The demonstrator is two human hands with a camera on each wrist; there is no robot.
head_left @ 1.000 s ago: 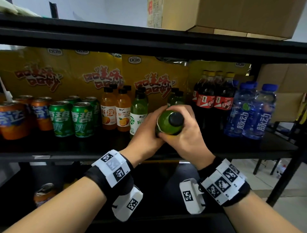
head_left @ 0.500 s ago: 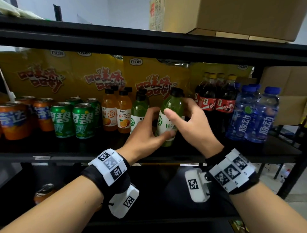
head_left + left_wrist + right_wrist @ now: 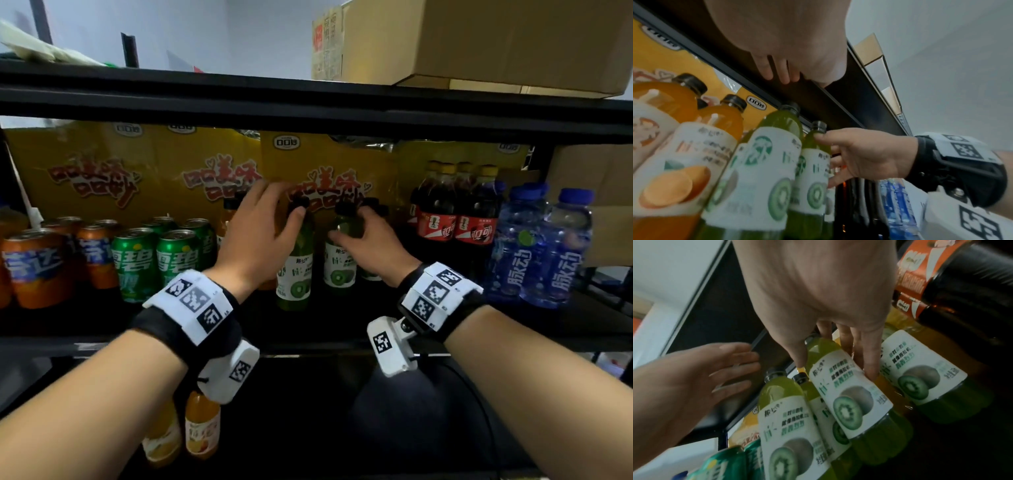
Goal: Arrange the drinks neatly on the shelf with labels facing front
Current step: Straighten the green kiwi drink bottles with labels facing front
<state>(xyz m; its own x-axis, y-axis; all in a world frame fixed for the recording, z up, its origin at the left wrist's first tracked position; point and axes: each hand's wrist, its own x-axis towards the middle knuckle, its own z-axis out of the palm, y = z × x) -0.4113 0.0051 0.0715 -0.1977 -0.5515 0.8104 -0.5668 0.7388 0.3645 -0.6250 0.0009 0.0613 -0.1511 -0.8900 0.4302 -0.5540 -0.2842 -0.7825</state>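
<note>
Several green kiwi juice bottles stand mid-shelf with their labels to the front. My right hand (image 3: 352, 224) grips one kiwi bottle (image 3: 339, 270) at its shoulder, just under the cap. In the right wrist view the thumb and fingers (image 3: 870, 369) curl round that bottle (image 3: 849, 394). My left hand (image 3: 277, 202) hovers with straight, spread fingers over the neighbouring kiwi bottle (image 3: 296, 274) and holds nothing. The left wrist view shows its fingers (image 3: 783, 76) above the caps, apart from the bottles.
Orange juice bottles (image 3: 715, 146) stand left of the green ones, then green cans (image 3: 178, 263) and orange cans (image 3: 34, 267). Cola bottles (image 3: 455, 219) and blue water bottles (image 3: 548, 250) stand to the right. Yellow boxes (image 3: 325, 161) line the back. The upper shelf board (image 3: 308, 102) hangs close overhead.
The green bottle, held tilted in both hands before the shelf, now stands upright among the other kiwi bottles. My left hand has let go and risen; my right hand still grips it.
</note>
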